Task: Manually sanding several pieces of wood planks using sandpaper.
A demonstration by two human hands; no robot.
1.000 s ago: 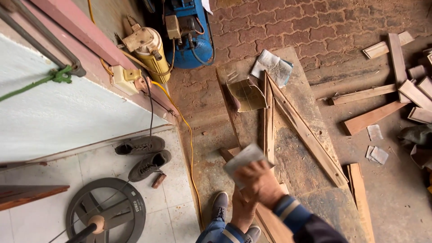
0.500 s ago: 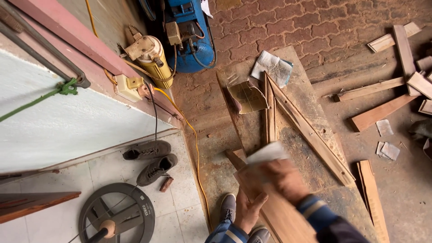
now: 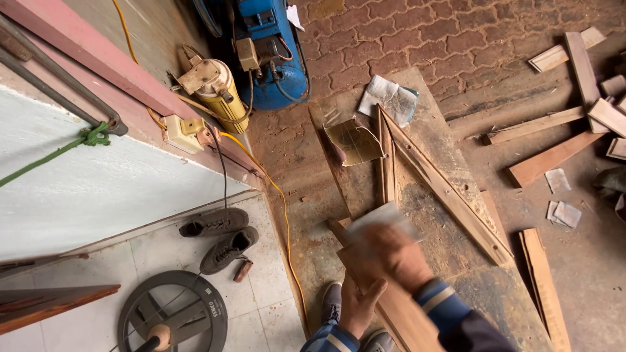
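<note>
My right hand (image 3: 398,257) presses a pale sheet of sandpaper (image 3: 378,216) onto a reddish wooden board (image 3: 398,306) that slants up from the bottom of the view. My left hand (image 3: 358,303) grips the board's left edge from below, thumb on top. Both sleeves are dark blue with a grey and orange stripe. The board lies over a dusty plywood sheet (image 3: 443,234) that serves as a work surface.
Long wooden strips (image 3: 443,189) and crumpled paper (image 3: 390,98) lie on the plywood. Offcuts (image 3: 554,156) are scattered on the brick floor at right. A blue compressor (image 3: 274,52), yellow machine (image 3: 218,91), yellow cable (image 3: 280,215), shoes (image 3: 222,234) and a grey wheel (image 3: 173,316) are at left.
My right hand has slid the sandpaper along the board, first right, then slightly back left. The left hand keeps its grip. The camera view shifted a little.
</note>
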